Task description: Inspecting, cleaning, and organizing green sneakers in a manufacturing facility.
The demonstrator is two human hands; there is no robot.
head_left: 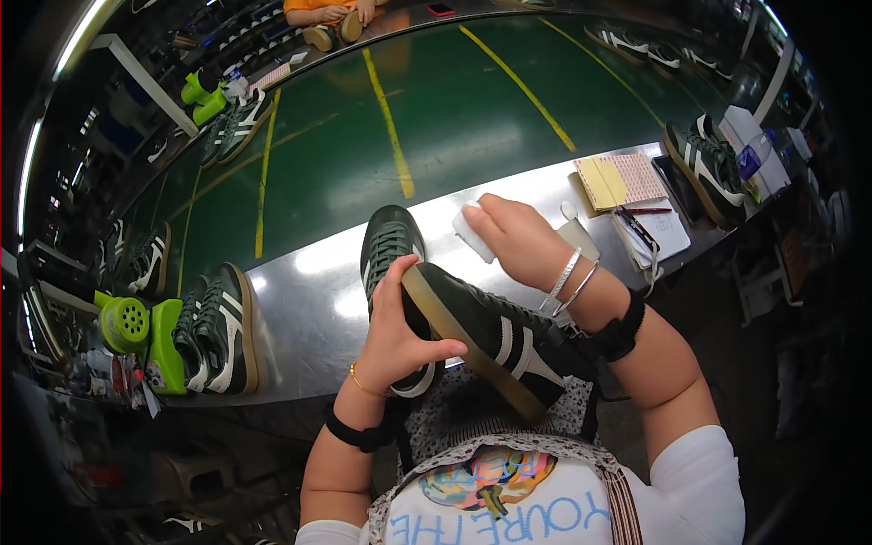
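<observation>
My left hand (395,331) is wrapped round the gum-coloured sole of a dark green sneaker with white stripes (486,322). The shoe is tilted on its side, its toe toward the bench and its heel close to my apron. A small white pad (471,233), cloth or sponge, is pinched in my right hand (518,238), which hovers beyond the shoe and apart from it. Another sneaker (391,241) of the same kind lies on the metal bench (309,300), partly hidden behind my left hand and the held shoe.
A green conveyor belt (336,173) with yellow lines runs beyond the bench. Sneaker pairs stand at left (222,327) and right (704,173). Bright green holders (165,345) flank the left pair. Notebooks (622,177), pens and a phone (678,188) lie right. Across the belt, a person's hands (350,14) hold shoes.
</observation>
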